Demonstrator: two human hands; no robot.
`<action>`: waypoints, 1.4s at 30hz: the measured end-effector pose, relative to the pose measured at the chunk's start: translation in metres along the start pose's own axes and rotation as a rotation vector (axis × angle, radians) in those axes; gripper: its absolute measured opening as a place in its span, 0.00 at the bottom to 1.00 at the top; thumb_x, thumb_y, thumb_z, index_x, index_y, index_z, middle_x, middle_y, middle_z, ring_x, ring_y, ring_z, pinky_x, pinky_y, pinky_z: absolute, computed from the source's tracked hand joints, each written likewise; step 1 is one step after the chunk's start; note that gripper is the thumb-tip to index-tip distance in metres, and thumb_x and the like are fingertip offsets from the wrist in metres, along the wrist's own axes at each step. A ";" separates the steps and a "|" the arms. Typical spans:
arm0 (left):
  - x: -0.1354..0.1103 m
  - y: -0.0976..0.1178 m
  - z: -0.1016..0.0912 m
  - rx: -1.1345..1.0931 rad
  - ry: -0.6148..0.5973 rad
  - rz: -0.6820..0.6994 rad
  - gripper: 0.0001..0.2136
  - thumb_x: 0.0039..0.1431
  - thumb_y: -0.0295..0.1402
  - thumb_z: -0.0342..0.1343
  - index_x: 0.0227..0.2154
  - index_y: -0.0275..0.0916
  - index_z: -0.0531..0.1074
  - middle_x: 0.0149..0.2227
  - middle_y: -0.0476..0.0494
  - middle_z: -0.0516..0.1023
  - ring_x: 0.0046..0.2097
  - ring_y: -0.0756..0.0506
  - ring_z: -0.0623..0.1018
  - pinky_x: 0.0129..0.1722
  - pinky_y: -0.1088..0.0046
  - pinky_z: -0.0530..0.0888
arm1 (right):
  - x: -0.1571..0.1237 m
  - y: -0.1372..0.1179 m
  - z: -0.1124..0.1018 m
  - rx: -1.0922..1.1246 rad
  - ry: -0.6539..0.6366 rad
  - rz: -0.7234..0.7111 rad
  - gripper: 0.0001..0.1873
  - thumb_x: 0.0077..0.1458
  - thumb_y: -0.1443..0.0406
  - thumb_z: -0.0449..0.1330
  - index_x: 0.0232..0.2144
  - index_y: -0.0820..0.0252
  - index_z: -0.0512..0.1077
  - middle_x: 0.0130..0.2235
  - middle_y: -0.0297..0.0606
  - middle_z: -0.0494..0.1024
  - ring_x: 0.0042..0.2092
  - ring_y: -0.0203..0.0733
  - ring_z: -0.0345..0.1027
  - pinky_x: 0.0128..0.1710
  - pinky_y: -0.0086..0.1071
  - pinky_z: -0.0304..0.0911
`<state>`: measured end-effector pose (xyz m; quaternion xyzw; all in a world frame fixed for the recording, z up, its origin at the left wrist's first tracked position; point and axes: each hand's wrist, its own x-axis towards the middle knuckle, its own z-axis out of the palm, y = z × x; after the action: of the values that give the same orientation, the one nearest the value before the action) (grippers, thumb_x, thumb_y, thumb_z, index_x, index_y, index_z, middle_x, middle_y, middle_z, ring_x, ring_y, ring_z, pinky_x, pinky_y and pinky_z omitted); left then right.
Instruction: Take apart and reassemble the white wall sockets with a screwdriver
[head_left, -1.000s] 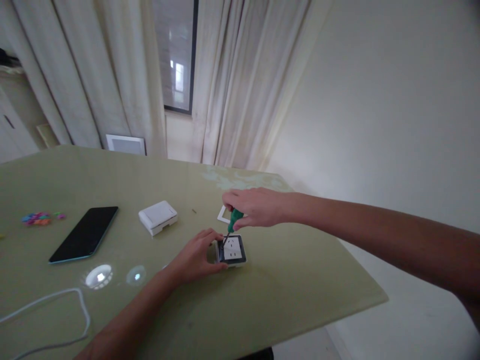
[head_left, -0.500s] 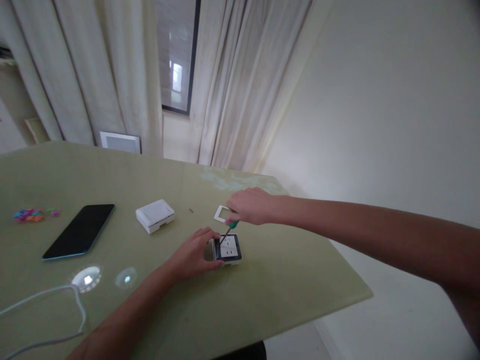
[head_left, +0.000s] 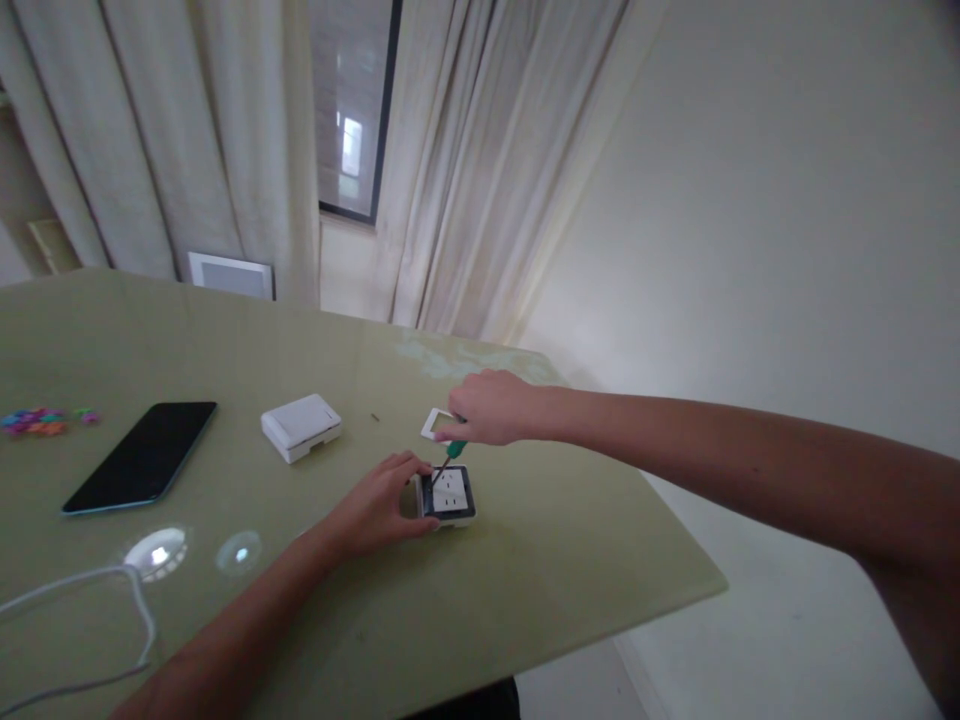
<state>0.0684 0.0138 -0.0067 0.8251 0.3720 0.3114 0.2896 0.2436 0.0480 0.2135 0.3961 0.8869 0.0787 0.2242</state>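
Note:
A wall socket (head_left: 450,491) with a white face and dark surround lies on the table, its slots facing up. My left hand (head_left: 384,505) grips its left side between thumb and fingers. Above it, my right hand (head_left: 491,408) is closed around the green handle of a screwdriver (head_left: 454,450). The screwdriver slants down to the left, and its tip meets the dark left part of the socket. Behind my right hand, partly covered by it, lies a white cover frame (head_left: 430,424).
Left of the socket sit a white box-like unit (head_left: 301,426) and a small screw-like piece (head_left: 375,417). Farther left are a black tablet (head_left: 142,458), small colourful pieces (head_left: 34,421) and a white cable (head_left: 140,610). The table's right edge runs near a wall.
The view has shifted slightly, moving everything a little to the left. My right hand has tilted a bit, showing more of the green handle; the screwdriver tip stays on the socket.

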 end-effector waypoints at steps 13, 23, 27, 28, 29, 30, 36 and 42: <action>0.001 -0.002 0.002 -0.004 0.026 0.017 0.23 0.52 0.43 0.71 0.50 0.44 0.75 0.48 0.42 0.80 0.52 0.34 0.79 0.52 0.56 0.75 | 0.005 -0.003 -0.007 -0.030 -0.105 -0.049 0.26 0.56 0.48 0.69 0.49 0.57 0.78 0.50 0.48 0.83 0.49 0.55 0.78 0.37 0.34 0.64; 0.001 -0.005 0.003 0.003 0.021 0.022 0.24 0.52 0.43 0.71 0.51 0.44 0.75 0.50 0.41 0.80 0.53 0.33 0.79 0.53 0.55 0.75 | 0.005 -0.003 -0.010 -0.042 -0.085 0.015 0.24 0.62 0.46 0.63 0.47 0.59 0.79 0.50 0.50 0.83 0.49 0.57 0.78 0.35 0.36 0.63; 0.001 -0.004 0.002 0.020 0.014 0.020 0.23 0.52 0.42 0.71 0.50 0.44 0.75 0.49 0.41 0.79 0.53 0.34 0.79 0.53 0.55 0.75 | 0.004 -0.003 -0.007 -0.034 -0.078 -0.082 0.23 0.57 0.51 0.69 0.50 0.56 0.77 0.51 0.47 0.82 0.49 0.54 0.77 0.36 0.34 0.61; 0.001 -0.003 0.002 0.021 0.020 0.023 0.23 0.52 0.42 0.71 0.50 0.44 0.75 0.50 0.41 0.79 0.53 0.34 0.79 0.54 0.55 0.75 | 0.005 -0.003 -0.006 -0.031 -0.061 -0.052 0.21 0.60 0.50 0.66 0.47 0.57 0.78 0.49 0.47 0.83 0.48 0.54 0.78 0.36 0.34 0.61; 0.001 -0.003 0.002 0.020 0.025 0.025 0.23 0.52 0.42 0.71 0.50 0.44 0.75 0.50 0.41 0.79 0.53 0.34 0.79 0.54 0.55 0.75 | 0.005 -0.003 -0.005 -0.026 -0.051 -0.013 0.21 0.63 0.48 0.63 0.44 0.57 0.79 0.47 0.48 0.83 0.47 0.54 0.78 0.35 0.35 0.61; 0.001 -0.002 0.002 0.019 0.028 0.026 0.23 0.53 0.41 0.71 0.50 0.44 0.74 0.50 0.41 0.79 0.53 0.34 0.79 0.54 0.55 0.75 | 0.006 -0.002 -0.005 -0.021 -0.048 0.011 0.23 0.65 0.46 0.60 0.42 0.58 0.80 0.46 0.49 0.83 0.46 0.55 0.78 0.35 0.35 0.61; 0.001 -0.002 0.001 0.024 0.013 0.022 0.23 0.53 0.43 0.71 0.50 0.43 0.74 0.49 0.41 0.80 0.52 0.34 0.79 0.53 0.54 0.75 | 0.007 0.002 -0.005 0.011 -0.034 -0.119 0.21 0.58 0.51 0.70 0.47 0.56 0.78 0.50 0.45 0.83 0.48 0.50 0.76 0.34 0.32 0.57; 0.001 -0.003 0.002 0.031 0.025 0.024 0.24 0.53 0.43 0.71 0.51 0.42 0.74 0.52 0.39 0.79 0.55 0.33 0.78 0.56 0.53 0.74 | 0.005 -0.004 -0.004 -0.064 0.028 -0.012 0.25 0.67 0.47 0.57 0.41 0.61 0.83 0.40 0.51 0.85 0.41 0.52 0.78 0.33 0.35 0.58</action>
<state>0.0688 0.0154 -0.0099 0.8300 0.3704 0.3193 0.2683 0.2356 0.0494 0.2140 0.3822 0.8894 0.1110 0.2249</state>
